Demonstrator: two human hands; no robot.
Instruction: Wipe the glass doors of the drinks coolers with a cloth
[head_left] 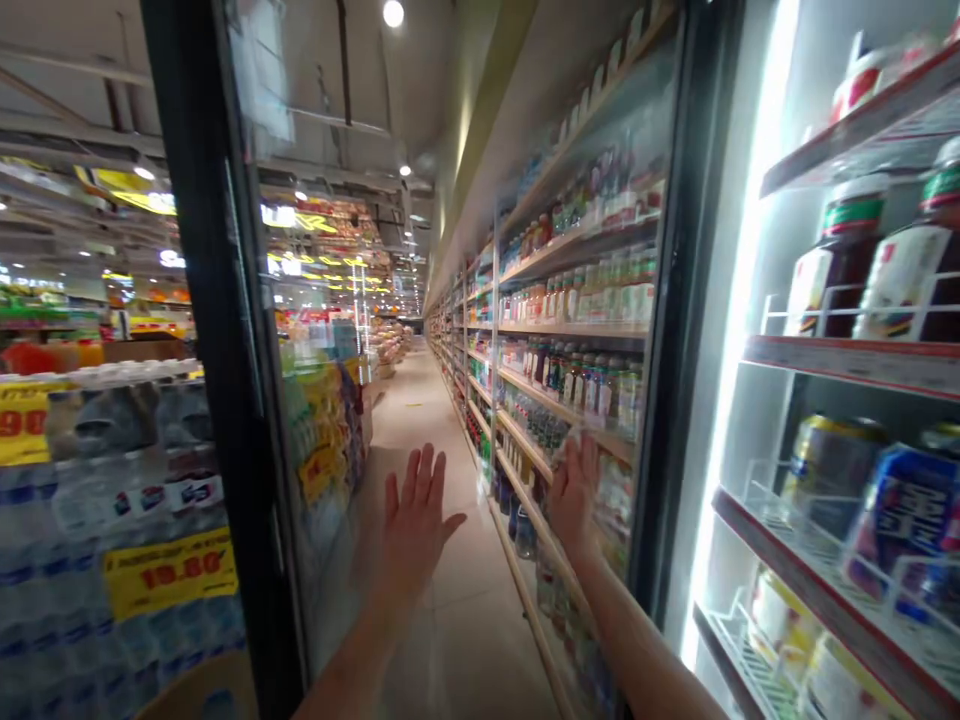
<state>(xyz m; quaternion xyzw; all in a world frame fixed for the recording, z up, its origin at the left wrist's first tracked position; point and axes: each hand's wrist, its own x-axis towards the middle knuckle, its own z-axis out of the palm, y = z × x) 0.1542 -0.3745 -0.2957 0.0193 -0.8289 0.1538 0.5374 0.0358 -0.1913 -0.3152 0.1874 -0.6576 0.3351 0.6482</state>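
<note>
The black-framed glass cooler door (214,330) at twelve o'clock already stands open, not yet shut — left hand (415,508) towards eleven, spread and empty, right hand (572,503) towards one, its grip too blurred to tell

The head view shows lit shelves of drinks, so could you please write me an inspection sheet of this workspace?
Surface: a black-framed glass door, standing open beside lit fridge shelves.
Job's things: the glass door, in front of both hands.
Clutter: bottles and cans on the fridge shelves; wrapped bottle packs and a yellow price sign at picture left.
Hands: left hand and right hand raised, fingers extended, holding nothing; whether they touch the glass cannot be told.
Cables: a dark line at the ceiling, cable or pipe unclear.
Surroundings: a shop aisle with pale floor and ceiling lights.
</note>
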